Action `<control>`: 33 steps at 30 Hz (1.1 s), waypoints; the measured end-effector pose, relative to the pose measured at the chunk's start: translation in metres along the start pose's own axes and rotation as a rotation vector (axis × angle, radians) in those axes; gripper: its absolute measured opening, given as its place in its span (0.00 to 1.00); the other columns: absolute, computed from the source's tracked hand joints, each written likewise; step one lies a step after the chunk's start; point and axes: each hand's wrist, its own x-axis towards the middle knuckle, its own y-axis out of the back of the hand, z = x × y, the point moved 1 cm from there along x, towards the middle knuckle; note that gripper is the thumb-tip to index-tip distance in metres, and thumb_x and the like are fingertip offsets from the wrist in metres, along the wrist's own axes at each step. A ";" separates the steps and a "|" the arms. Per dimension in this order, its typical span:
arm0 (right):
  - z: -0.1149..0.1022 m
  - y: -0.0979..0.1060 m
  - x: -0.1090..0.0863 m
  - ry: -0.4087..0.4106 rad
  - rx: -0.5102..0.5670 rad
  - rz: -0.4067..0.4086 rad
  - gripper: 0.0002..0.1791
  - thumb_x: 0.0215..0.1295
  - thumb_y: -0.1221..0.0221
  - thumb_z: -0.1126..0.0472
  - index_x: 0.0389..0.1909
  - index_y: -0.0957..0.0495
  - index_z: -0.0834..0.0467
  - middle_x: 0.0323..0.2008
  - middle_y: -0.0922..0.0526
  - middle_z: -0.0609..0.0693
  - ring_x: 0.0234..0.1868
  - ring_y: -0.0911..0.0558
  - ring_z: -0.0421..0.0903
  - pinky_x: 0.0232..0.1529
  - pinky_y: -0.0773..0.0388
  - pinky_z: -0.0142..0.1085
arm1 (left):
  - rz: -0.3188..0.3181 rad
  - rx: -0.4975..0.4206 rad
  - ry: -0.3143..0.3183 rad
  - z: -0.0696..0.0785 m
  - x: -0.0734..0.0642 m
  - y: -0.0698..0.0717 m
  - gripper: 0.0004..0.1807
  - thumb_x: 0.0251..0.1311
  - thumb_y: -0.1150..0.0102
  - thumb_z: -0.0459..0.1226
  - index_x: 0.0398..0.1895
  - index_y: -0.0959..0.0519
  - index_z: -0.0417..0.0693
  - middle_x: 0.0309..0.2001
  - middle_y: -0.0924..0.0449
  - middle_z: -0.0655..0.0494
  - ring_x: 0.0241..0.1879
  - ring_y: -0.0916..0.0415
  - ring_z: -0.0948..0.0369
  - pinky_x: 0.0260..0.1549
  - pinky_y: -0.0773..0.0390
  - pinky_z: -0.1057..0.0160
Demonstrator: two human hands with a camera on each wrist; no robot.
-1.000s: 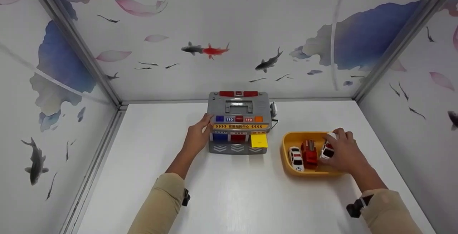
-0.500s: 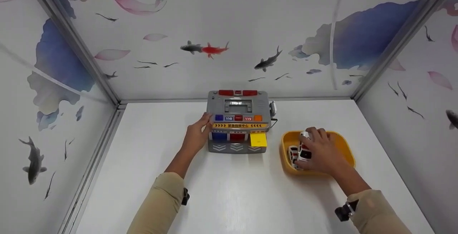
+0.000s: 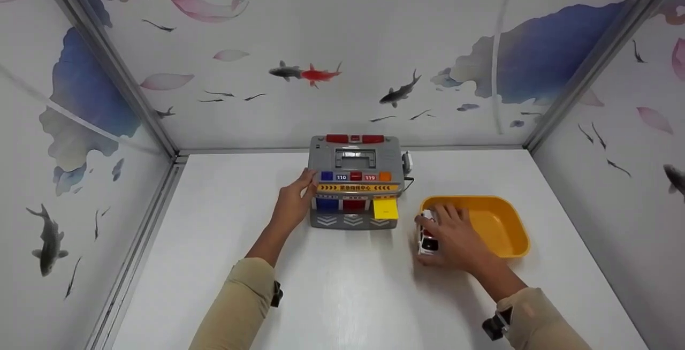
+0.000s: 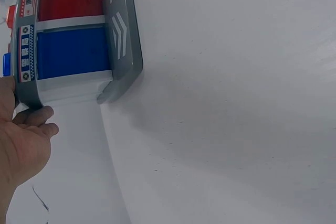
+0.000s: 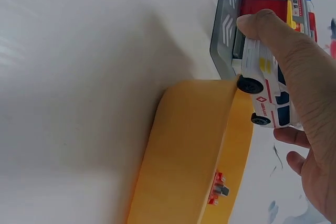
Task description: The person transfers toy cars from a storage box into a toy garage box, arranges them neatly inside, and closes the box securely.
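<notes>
On the table stands a grey toy garage (image 3: 355,149) with blue and red doors and a raised yellow door (image 3: 385,210). My left hand (image 3: 293,200) holds the garage by its left side, the fingers at the front corner in the left wrist view. My right hand (image 3: 455,237) grips a white toy ambulance (image 5: 265,85) with red stripes, thumb at one end. The ambulance is over the left rim of a yellow bin (image 3: 497,221). Inside the bin, part of a red toy vehicle (image 5: 217,188) shows in the right wrist view; in the head view my hand hides it.
White panels printed with fish and petals (image 3: 321,74) close off the back and both sides of the table (image 3: 342,286). A white handset-like piece (image 3: 408,162) with a black cord hangs on the garage's right side.
My right hand has lifted the ambulance from the right part of the bin and carried it left, over the other toy vehicles, to the left rim. My left hand stays at the garage.
</notes>
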 end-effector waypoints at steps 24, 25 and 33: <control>-0.049 -0.024 0.008 0.049 0.053 -0.082 0.48 0.54 0.22 0.26 0.73 0.22 0.40 0.73 0.27 0.58 0.73 0.29 0.64 0.80 0.41 0.78 | 0.001 0.005 0.011 -0.001 0.000 0.000 0.28 0.87 0.46 0.50 0.84 0.29 0.56 0.86 0.38 0.50 0.86 0.37 0.52 0.86 0.35 0.48; -0.050 -0.026 0.009 0.047 0.059 -0.089 0.48 0.54 0.22 0.25 0.73 0.22 0.40 0.73 0.27 0.58 0.73 0.29 0.64 0.81 0.42 0.79 | 0.000 0.005 0.014 -0.001 0.000 -0.001 0.28 0.87 0.46 0.51 0.84 0.29 0.56 0.86 0.38 0.50 0.86 0.38 0.52 0.86 0.35 0.48; -0.057 -0.047 0.013 0.007 0.097 -0.151 0.49 0.53 0.23 0.24 0.74 0.22 0.39 0.74 0.28 0.57 0.76 0.31 0.63 0.82 0.46 0.78 | -0.008 0.003 0.018 -0.001 0.000 0.000 0.29 0.86 0.47 0.52 0.84 0.29 0.57 0.86 0.38 0.50 0.86 0.38 0.51 0.86 0.36 0.47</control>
